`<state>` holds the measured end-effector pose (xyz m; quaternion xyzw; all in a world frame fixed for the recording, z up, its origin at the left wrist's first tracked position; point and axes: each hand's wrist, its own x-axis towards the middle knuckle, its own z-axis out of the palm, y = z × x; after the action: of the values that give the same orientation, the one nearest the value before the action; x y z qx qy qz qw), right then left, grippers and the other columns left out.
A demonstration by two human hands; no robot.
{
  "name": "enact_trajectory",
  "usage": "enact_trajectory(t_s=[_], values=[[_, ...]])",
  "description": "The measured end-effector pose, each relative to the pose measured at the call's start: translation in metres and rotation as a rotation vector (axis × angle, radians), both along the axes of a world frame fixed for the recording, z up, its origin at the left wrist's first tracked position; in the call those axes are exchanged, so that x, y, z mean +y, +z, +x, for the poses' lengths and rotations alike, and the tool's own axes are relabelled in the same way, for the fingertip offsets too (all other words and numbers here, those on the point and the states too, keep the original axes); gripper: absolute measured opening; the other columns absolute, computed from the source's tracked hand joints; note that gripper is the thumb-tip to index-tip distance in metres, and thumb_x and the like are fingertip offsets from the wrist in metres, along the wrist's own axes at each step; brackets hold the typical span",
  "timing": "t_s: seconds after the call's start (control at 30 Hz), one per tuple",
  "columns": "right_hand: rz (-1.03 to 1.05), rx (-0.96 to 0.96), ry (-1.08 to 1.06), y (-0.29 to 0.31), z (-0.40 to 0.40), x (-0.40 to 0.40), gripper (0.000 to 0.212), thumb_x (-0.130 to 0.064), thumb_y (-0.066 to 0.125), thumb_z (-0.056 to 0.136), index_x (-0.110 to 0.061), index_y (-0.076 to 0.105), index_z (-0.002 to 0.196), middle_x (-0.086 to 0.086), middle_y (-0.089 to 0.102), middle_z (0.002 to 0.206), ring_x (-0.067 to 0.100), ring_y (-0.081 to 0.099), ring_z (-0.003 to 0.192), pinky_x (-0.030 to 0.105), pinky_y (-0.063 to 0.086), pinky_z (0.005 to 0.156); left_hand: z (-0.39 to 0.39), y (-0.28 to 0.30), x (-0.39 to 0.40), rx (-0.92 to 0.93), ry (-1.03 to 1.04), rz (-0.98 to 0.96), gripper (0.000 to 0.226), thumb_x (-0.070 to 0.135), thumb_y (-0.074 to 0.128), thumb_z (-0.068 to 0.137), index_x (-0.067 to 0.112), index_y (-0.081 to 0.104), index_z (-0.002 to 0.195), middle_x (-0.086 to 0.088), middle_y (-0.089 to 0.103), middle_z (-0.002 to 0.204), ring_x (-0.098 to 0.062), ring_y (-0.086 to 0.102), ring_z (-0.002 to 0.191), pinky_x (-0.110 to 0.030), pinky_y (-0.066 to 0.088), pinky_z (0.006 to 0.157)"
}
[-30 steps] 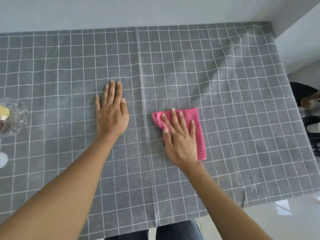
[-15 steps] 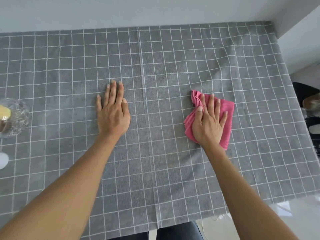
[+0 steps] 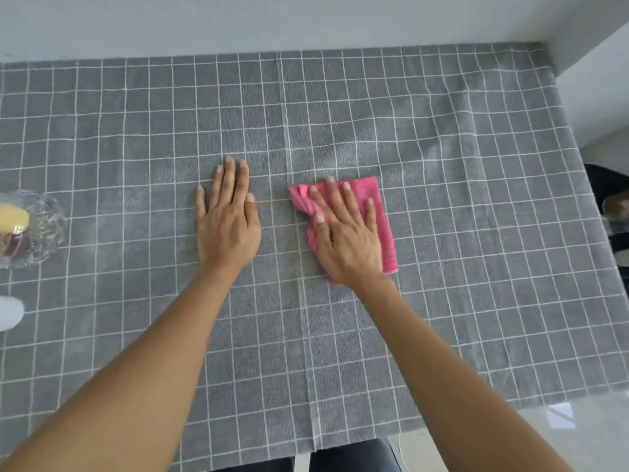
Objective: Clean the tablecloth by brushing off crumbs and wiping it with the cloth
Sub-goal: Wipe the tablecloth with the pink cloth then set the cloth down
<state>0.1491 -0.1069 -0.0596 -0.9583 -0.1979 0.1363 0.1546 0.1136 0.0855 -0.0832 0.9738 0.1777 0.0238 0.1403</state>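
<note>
A grey tablecloth (image 3: 442, 199) with a white grid covers the table. My right hand (image 3: 343, 233) presses flat on a folded pink cloth (image 3: 383, 216) just right of the tablecloth's centre crease. The cloth's left edge is bunched up by my thumb. My left hand (image 3: 228, 219) lies flat, palm down, on the tablecloth a little left of the crease, fingers together and holding nothing. No crumbs are visible on the fabric.
A clear glass bowl (image 3: 47, 229) with a yellow item and a dark item inside sits at the left edge. A white object (image 3: 10, 313) lies below it. A wall runs along the far side; the table's right and near edges drop to a pale floor.
My right hand slid the pink cloth to the right half a second ago, then back left toward the centre crease. My left hand has stayed in place.
</note>
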Motion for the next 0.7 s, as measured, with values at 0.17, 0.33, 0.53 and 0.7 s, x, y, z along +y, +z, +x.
enact_trajectory(t_s=[0.17, 0.33, 0.53, 0.7], values=[[-0.089, -0.004, -0.323, -0.004, 0.04, -0.053, 0.05, -0.043, 0.006, 0.103, -0.038, -0.001, 0.152, -0.009, -0.007, 0.161, 0.012, -0.013, 0.147, 0.046, -0.014, 0.117, 0.001, -0.001, 0.0, 0.008, -0.006, 0.005, 0.051, 0.028, 0.018, 0.104, 0.021, 0.009, 0.153, 0.001, 0.005, 0.161, -0.013, 0.001, 0.148, -0.045, 0.001, 0.12], [-0.048, 0.021, -0.418, -0.002, 0.039, -0.042, 0.05, -0.042, 0.009, 0.103, -0.038, 0.004, 0.152, -0.009, -0.006, 0.161, 0.012, -0.013, 0.147, 0.045, -0.016, 0.116, 0.0, -0.001, 0.0, 0.01, -0.004, 0.01, 0.051, 0.029, 0.017, 0.103, 0.021, 0.008, 0.153, 0.0, 0.005, 0.161, -0.014, 0.001, 0.148, -0.045, 0.001, 0.12], [-0.015, 0.029, -0.164, 0.002, 0.027, 0.014, 0.05, -0.043, 0.009, 0.103, -0.037, 0.004, 0.152, -0.009, -0.01, 0.161, 0.014, -0.016, 0.147, 0.048, -0.018, 0.115, 0.001, 0.0, -0.001, 0.021, 0.008, 0.016, 0.052, 0.03, 0.016, 0.102, 0.021, 0.008, 0.153, 0.001, 0.005, 0.161, -0.013, 0.001, 0.148, -0.045, 0.002, 0.12], [0.024, 0.013, -0.003, 0.001, 0.015, 0.048, 0.05, -0.041, 0.011, 0.103, -0.037, 0.009, 0.153, -0.01, -0.004, 0.161, 0.012, -0.012, 0.147, 0.044, -0.017, 0.116, 0.001, 0.001, -0.001, 0.008, 0.002, 0.017, 0.053, 0.03, 0.015, 0.102, 0.02, 0.01, 0.153, 0.001, 0.007, 0.161, -0.013, 0.003, 0.148, -0.044, 0.002, 0.119]])
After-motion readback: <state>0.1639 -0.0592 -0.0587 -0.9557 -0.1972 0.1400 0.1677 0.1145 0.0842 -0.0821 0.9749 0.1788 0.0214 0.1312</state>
